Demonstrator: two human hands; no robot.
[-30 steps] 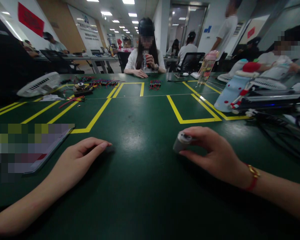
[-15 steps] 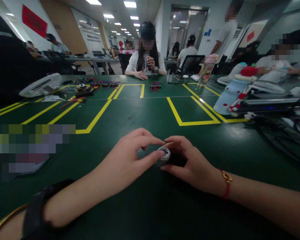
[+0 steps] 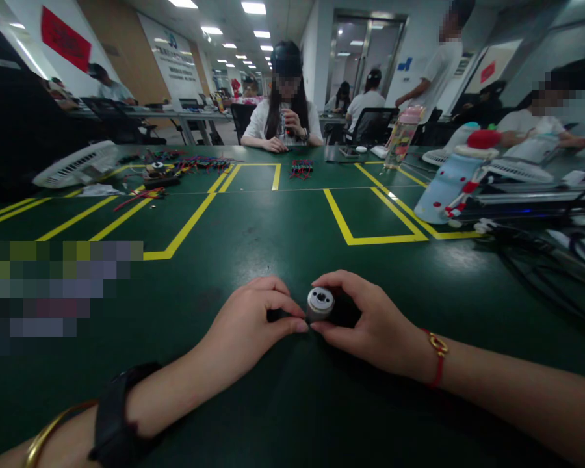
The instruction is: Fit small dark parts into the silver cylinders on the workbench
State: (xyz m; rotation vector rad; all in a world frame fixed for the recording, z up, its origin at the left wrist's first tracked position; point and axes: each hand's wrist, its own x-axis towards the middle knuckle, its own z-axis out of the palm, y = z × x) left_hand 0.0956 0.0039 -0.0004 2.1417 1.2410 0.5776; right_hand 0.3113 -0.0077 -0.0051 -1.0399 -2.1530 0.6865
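A small silver metal cylinder (image 3: 320,300) stands upright on the green table (image 3: 253,422), its top face showing a dark centre hole and smaller holes beside it. My right hand (image 3: 370,318) curves around it, the thumb at the front near its base and the index finger behind its rim. Just left of the cylinder, my left hand (image 3: 258,312) is closed in a pinch, thumb and index fingertips together close to the cylinder's side. Whether anything tiny sits between those fingertips cannot be made out.
Yellow tape (image 3: 390,240) marks areas on the table. A blue bottle (image 3: 439,185) and dark cables (image 3: 531,273) are at right. Wired parts (image 3: 199,162) and a white fan (image 3: 78,166) lie at far left. A person (image 3: 285,120) sits opposite.
My left thumb has come off the cylinder's top, uncovering its holes. The left hand has moved down and left, its fingertips now pinched beside the cylinder. My right hand stays around it.
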